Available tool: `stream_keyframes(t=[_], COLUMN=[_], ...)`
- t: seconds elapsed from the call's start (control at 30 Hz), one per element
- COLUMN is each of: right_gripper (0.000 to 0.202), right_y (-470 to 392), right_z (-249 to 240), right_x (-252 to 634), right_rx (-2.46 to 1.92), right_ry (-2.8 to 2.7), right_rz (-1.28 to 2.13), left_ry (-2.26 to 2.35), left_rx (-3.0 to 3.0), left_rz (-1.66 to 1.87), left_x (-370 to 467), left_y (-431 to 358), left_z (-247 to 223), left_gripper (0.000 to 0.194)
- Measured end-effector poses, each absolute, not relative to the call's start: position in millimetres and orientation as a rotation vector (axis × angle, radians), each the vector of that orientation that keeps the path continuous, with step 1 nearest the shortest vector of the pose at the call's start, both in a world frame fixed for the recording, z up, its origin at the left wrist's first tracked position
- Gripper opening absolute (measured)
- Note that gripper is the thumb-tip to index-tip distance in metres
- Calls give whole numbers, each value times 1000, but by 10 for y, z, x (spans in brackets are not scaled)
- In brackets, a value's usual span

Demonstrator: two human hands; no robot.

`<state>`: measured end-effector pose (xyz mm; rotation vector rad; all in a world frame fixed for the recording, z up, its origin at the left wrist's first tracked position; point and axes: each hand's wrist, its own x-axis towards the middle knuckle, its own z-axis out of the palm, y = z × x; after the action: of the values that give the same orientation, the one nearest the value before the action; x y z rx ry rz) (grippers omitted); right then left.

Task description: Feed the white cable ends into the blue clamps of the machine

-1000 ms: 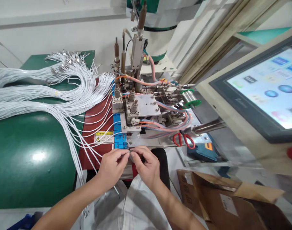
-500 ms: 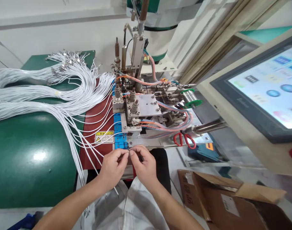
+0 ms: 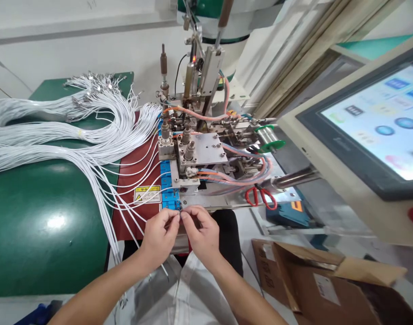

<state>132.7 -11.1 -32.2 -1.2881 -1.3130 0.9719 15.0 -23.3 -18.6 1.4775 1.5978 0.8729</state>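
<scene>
My left hand [image 3: 160, 234] and my right hand [image 3: 202, 231] meet fingertip to fingertip at the near end of the machine. Both are closed in a pinch, thumb against forefinger. Whatever lies between the fingertips is too small and covered to make out. Just beyond them is a row of blue clamp blocks [image 3: 170, 195], with ends of white cables [image 3: 147, 183] laid into it from the left. Some loose cables of the same bundle pass behind my left wrist, and one tip hangs down below it.
A metal bench machine [image 3: 206, 149] with hoses and a wire spool [image 3: 267, 137] stands ahead. Red-handled scissors [image 3: 261, 197] lie at its right edge. A touchscreen [image 3: 378, 122] juts in from the right, above an open cardboard box [image 3: 304, 280]. Cable bundles cover part of the green table [image 3: 40, 225].
The machine's upright rear head has shifted to the right, and a small red light shows on it. Both hands keep their pinch, moving barely at all.
</scene>
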Motion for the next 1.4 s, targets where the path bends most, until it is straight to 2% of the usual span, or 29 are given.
stream_keyframes(t=[0.23,0.53,0.73,1.03,1.27,1.4], right_gripper=[11,11,12,10,12,12], right_y=[10,-71,-48,109,-13,-89], right_z=[-225,-327,-283,-149,-229,-313], right_x=[1472,1306,1341,1587,1409,1381], right_rx=[-1257,-1225,-1185,-966,-1135,-1154], right_ry=[-1608,-1348,-1399,-1873,-1642,-1605], right_rz=[970,947,871,768,704,764], left_ry=[1563,1578,1560,1414,1506,1488], left_rx=[1546,1488,1489,1717,1582,1433], left_rz=[811,886,877,722,978,991], left_x=[126,120,122,11,62,77], left_y=[-225,-248,-255,-133,-180,-195], left_z=[-195,-242,-243,-51,-97,-168], left_gripper=[13,14,14,16,14,16])
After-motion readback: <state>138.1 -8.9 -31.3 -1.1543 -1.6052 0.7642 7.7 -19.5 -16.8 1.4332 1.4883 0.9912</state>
